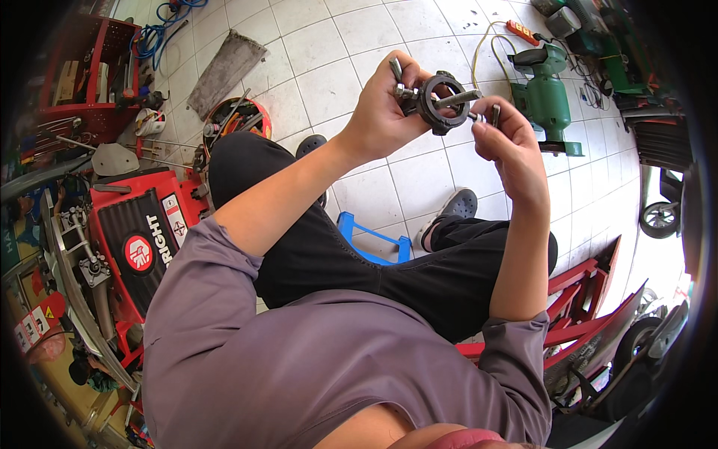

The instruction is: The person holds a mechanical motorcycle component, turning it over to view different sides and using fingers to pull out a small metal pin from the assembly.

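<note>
My left hand (385, 112) is closed around a dark metal ring-shaped puller tool (426, 112), held up above the tiled floor in front of my knees. A thick threaded bolt (462, 98) passes across the ring's opening and points to the right. On the left side of the ring, a smaller bolt with a nut (404, 91) sticks out by my fingers. My right hand (516, 150) is at the ring's right side, its thumb and fingers pinching a small metal bolt (476, 117). Whether that bolt is threaded into the ring I cannot tell.
A blue stool (374, 238) stands between my legs. To the left are a red bucket of tools (260, 112), a red machine (142, 224) and a grey mat (224, 73). A green bench grinder (550, 105) and a red power strip (522, 32) lie at the far right.
</note>
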`<state>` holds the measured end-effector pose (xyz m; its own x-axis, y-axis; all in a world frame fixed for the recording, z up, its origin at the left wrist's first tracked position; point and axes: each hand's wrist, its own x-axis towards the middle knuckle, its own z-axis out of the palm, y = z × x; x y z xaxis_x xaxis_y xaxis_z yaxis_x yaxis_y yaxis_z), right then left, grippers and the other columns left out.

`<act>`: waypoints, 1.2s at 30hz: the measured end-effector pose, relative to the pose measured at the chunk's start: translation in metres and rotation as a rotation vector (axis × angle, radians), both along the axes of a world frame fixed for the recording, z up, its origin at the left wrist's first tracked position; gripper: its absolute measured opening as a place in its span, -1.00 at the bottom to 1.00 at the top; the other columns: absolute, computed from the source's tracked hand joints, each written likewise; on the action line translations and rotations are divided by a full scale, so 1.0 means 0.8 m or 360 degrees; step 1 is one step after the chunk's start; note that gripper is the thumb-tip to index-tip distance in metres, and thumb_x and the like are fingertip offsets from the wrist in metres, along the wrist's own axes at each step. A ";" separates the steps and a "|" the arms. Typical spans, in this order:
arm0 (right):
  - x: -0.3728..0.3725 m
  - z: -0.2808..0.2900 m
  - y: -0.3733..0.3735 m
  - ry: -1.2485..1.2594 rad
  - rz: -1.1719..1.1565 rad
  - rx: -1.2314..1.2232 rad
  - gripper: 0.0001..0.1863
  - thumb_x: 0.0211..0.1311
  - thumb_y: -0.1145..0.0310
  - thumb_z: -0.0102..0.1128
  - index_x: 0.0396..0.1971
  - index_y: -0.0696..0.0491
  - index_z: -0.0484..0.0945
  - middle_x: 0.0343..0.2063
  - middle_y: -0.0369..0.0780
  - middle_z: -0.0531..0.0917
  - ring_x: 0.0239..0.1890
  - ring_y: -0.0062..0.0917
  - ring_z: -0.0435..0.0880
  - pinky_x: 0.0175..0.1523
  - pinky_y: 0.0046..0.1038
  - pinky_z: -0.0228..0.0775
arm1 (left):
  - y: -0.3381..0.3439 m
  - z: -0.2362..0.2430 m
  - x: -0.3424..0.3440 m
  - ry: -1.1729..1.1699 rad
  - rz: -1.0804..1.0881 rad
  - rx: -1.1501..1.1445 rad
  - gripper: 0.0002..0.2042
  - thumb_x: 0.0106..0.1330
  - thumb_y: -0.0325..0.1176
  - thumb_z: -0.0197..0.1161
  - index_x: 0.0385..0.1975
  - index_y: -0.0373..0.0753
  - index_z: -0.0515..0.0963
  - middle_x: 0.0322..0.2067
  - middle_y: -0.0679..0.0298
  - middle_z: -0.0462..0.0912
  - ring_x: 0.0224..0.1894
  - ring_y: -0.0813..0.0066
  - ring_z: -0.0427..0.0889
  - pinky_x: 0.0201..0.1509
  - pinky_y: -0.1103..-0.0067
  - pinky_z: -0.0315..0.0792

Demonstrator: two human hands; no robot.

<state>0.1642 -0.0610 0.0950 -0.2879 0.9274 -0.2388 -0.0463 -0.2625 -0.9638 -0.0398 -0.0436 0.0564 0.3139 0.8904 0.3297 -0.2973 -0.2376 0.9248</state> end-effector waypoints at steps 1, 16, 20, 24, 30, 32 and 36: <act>-0.007 0.005 -0.002 0.0002 -0.0085 0.0012 -0.70 0.32 0.19 0.07 -0.30 0.14 0.57 -0.69 -0.50 0.20 -0.62 -0.82 0.11 -0.50 -0.70 -0.11 | 0.000 -0.001 0.000 0.0005 0.0007 0.0008 -0.55 0.15 -0.69 0.26 -0.31 -0.13 0.05 -0.21 0.15 0.54 -0.10 0.51 0.62 -0.11 0.64 0.59; 0.005 -0.002 0.004 0.0302 0.0052 -0.0238 -0.70 0.21 0.19 0.17 -0.26 0.14 0.53 -0.63 -0.49 0.26 -0.60 -0.82 0.13 -0.50 -0.70 -0.12 | 0.001 0.000 0.000 -0.0039 0.0018 -0.0015 -0.55 0.15 -0.67 0.27 -0.33 -0.14 0.05 -0.23 0.15 0.55 -0.11 0.51 0.62 -0.11 0.65 0.59; 0.003 0.001 0.000 0.0034 0.0064 -0.0070 -0.70 0.23 0.19 0.15 -0.23 0.14 0.53 -0.62 -0.48 0.27 -0.59 -0.81 0.13 -0.50 -0.68 -0.11 | 0.001 0.001 0.000 -0.0014 -0.0003 -0.0019 -0.55 0.15 -0.67 0.27 -0.33 -0.13 0.05 -0.23 0.15 0.55 -0.12 0.52 0.63 -0.14 0.66 0.59; -0.003 0.002 -0.001 0.0229 0.0029 -0.0061 -0.73 0.25 0.23 0.13 -0.23 0.15 0.53 -0.63 -0.48 0.26 -0.59 -0.82 0.14 -0.50 -0.68 -0.10 | 0.000 0.002 0.000 -0.0032 0.0044 -0.0016 -0.55 0.14 -0.66 0.28 -0.34 -0.14 0.06 -0.26 0.14 0.56 -0.15 0.54 0.62 -0.19 0.66 0.59; 0.003 -0.006 0.001 0.0102 0.0145 -0.0084 -0.70 0.26 0.19 0.15 -0.31 0.16 0.55 -0.69 -0.49 0.28 -0.64 -0.82 0.12 -0.52 -0.67 -0.11 | 0.000 0.002 0.003 -0.0064 0.0078 -0.0039 -0.56 0.11 -0.66 0.30 -0.36 -0.15 0.07 -0.30 0.12 0.56 -0.20 0.58 0.60 -0.22 0.65 0.60; -0.006 0.005 -0.002 0.0039 0.0025 -0.0071 -0.71 0.26 0.19 0.15 -0.37 0.16 0.56 -0.70 -0.49 0.27 -0.64 -0.81 0.12 -0.53 -0.68 -0.11 | -0.001 0.004 0.004 -0.0082 0.0077 -0.0045 -0.56 0.11 -0.66 0.30 -0.36 -0.15 0.07 -0.30 0.12 0.56 -0.20 0.58 0.60 -0.22 0.65 0.60; -0.002 -0.002 0.002 0.0471 -0.0003 -0.0330 -0.74 0.24 0.23 0.18 -0.41 0.15 0.55 -0.70 -0.49 0.27 -0.64 -0.82 0.13 -0.53 -0.69 -0.12 | -0.002 0.004 0.003 -0.0079 0.0065 -0.0080 -0.56 0.11 -0.66 0.30 -0.36 -0.16 0.07 -0.30 0.12 0.56 -0.20 0.58 0.60 -0.19 0.64 0.59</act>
<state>0.1629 -0.0598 0.0937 -0.3709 0.8686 -0.3286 -0.3159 -0.4507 -0.8349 -0.0375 -0.0454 0.0598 0.2616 0.9180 0.2982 -0.3339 -0.2038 0.9203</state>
